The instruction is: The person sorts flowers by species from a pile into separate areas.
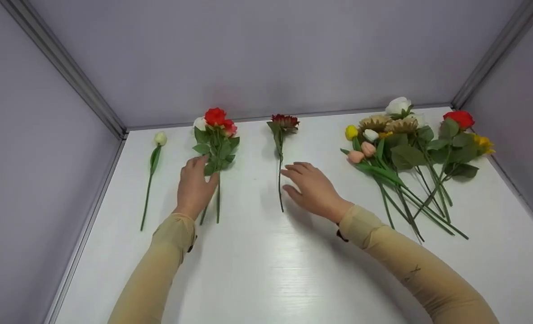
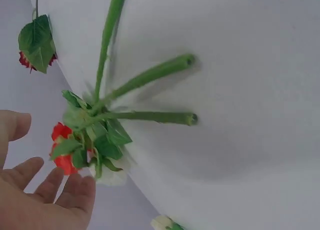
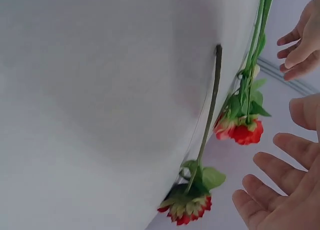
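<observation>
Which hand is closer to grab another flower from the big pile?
Probably the right hand: it hovers open on the side of the big pile, while the left hand rests by the red bunch.

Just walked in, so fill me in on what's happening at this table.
A person is laying artificial flowers out on a white table. The left hand rests open beside a small bunch of red and white flowers. The right hand hovers open next to a single dark red flower. A lone white tulip lies at far left, and a mixed pile of flowers waits on the right.
</observation>
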`<state>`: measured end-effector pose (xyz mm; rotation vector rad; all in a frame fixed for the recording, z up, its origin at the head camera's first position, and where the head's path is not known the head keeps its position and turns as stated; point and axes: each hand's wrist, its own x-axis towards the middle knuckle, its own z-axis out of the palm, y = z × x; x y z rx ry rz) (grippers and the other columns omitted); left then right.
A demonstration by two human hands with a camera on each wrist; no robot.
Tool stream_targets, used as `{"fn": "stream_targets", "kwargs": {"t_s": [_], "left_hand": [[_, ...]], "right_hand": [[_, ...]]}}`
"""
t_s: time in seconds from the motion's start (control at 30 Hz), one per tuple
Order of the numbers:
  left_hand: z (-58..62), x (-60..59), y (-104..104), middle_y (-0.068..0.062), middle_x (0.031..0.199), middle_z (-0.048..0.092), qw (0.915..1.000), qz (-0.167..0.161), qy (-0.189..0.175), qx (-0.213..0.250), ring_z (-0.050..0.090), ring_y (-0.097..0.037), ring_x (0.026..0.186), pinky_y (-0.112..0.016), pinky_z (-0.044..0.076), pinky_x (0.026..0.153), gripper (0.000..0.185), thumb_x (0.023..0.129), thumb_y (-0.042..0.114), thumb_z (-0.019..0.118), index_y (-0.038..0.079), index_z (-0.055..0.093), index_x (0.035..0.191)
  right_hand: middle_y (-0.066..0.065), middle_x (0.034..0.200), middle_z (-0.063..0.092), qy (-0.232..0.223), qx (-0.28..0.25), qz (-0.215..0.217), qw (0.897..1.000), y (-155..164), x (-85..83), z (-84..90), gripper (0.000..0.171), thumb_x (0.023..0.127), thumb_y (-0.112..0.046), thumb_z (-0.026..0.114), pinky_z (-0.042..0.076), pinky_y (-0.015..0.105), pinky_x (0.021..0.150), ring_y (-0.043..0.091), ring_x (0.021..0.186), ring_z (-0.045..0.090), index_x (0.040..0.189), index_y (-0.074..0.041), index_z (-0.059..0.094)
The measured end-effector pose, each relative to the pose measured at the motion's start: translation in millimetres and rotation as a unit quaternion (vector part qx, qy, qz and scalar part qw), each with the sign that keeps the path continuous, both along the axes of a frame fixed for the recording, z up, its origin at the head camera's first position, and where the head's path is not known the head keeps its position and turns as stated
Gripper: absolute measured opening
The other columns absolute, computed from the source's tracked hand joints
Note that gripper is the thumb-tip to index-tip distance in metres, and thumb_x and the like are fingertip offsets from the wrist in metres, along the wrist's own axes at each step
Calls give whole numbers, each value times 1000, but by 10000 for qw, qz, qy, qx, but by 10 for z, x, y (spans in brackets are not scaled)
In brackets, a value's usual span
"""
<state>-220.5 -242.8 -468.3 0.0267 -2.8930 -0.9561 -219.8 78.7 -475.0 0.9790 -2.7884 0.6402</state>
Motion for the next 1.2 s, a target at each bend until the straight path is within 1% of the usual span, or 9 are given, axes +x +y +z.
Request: {"fn": "stream_targets", "kwargs": {"t_s": [0.13,0.23,0.3,0.43,0.57,0.7,0.9,1.03,1.2], "left_hand": [[45,25,306,-15,160,34,9953,-707,382,-549,28,-34,149,-51,27,120,68,101,31,66,12,37,159],[75,93,577,-12,166,27,9819,-1419,667,-1058,21,-32,153,-50,16,124,71,101,34,65,15,33,162],[101,154,763,-12,167,25,9661,-1992,932,-1351,19,-32,154,-50,11,125,73,101,35,65,16,31,163],[157,292,1115,-12,168,24,9232,-3061,1468,-1801,20,-34,154,-50,8,125,74,101,38,66,18,31,163],[202,414,1443,-12,168,24,8854,-3787,1656,-2124,19,-32,154,-50,10,125,76,101,44,65,20,29,163],[240,518,1762,-9,169,21,8597,-4242,1616,-2342,15,-29,156,-47,8,125,77,101,49,62,23,26,164],[257,673,2164,-7,170,17,8279,-4644,1698,-2649,14,-27,156,-45,6,126,80,100,54,60,24,23,165],[212,757,2381,-5,171,15,8120,-4815,1724,-2812,13,-26,156,-43,4,126,82,100,57,58,26,19,165],[99,854,2607,-4,170,16,7947,-5036,1640,-2965,13,-24,156,-42,3,126,81,100,58,57,29,19,165]], "right_hand": [[14,130,66,168,-609,-490,9968,355,-121,42,34,104,-22,63,45,49,104,34,123,56,133,-5,67],[16,124,68,98,-1033,-888,9906,685,-200,87,29,104,-18,63,47,50,98,36,115,59,128,-4,70],[17,121,68,105,-1185,-1152,9862,946,-251,136,26,104,-16,62,48,52,96,38,113,59,123,-2,72],[21,118,68,153,-1196,-1805,9761,1539,-326,269,28,105,-17,59,46,57,92,42,112,57,121,1,73],[24,116,67,13,-1125,-2494,9618,2104,-350,400,34,107,-22,54,46,58,85,42,103,59,125,1,70],[27,115,66,-237,-985,-3063,9465,2548,-333,470,41,108,-26,48,46,55,74,41,90,61,127,3,68],[29,117,65,-576,-792,-3585,9284,2946,-316,424,44,107,-28,46,45,55,73,44,93,61,128,5,66],[34,116,64,-844,-626,-3604,9269,3088,-301,344,43,106,-26,49,47,57,75,46,93,61,124,10,65],[33,113,66,-1650,-548,-3214,9308,3139,-287,246,43,105,-26,55,51,54,75,44,94,63,121,12,67]]}}
